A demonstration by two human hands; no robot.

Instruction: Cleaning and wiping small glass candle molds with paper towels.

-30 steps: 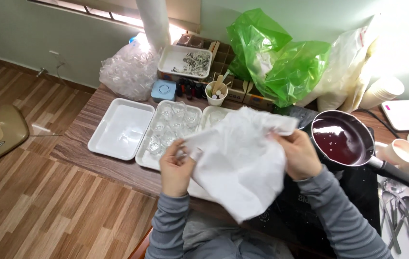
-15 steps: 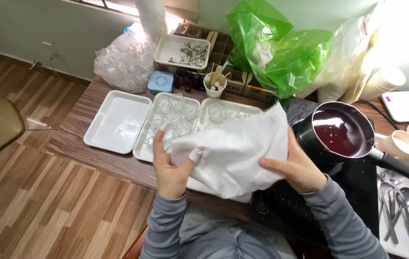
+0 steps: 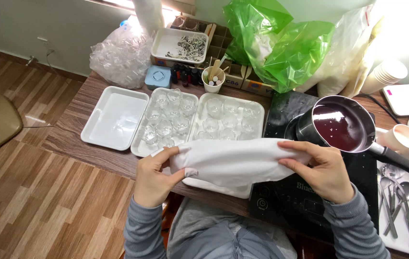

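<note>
Here I hold a white cloth (image 3: 235, 160) stretched between my two hands, above the near edge of the brown wooden table (image 3: 70, 134). My left hand (image 3: 154, 180) pinches the cloth's left end, thumb on the near side and fingers curled over the top, closed tight on the fabric. My right hand (image 3: 322, 170) grips the right end, fingers (image 3: 295, 146) folded over the upper edge and the thumb pressing from below. The cloth hangs in a soft horizontal roll and hides the near part of a white tray of small clear glass cups (image 3: 231, 117). Just left of that tray sits a second tray of glass cups (image 3: 166, 120), and further left an empty white tray (image 3: 115, 117). To the right, near my right hand, a dark saucepan (image 3: 341, 122) holding deep red liquid rests on a black induction hob (image 3: 305, 192); its handle runs off to the right. At the far side of the table stand a crumpled green plastic bag (image 3: 281, 41), a clear bag of plastic cups (image 3: 120, 52), a small blue box (image 3: 158, 76), a paper cup with wooden sticks (image 3: 213, 79) and a white tray of wicks (image 3: 180, 43). Far right, spoons and scissors (image 3: 408, 208) lie on a white surface. Wooden flooring (image 3: 31, 201) shows at left
</note>
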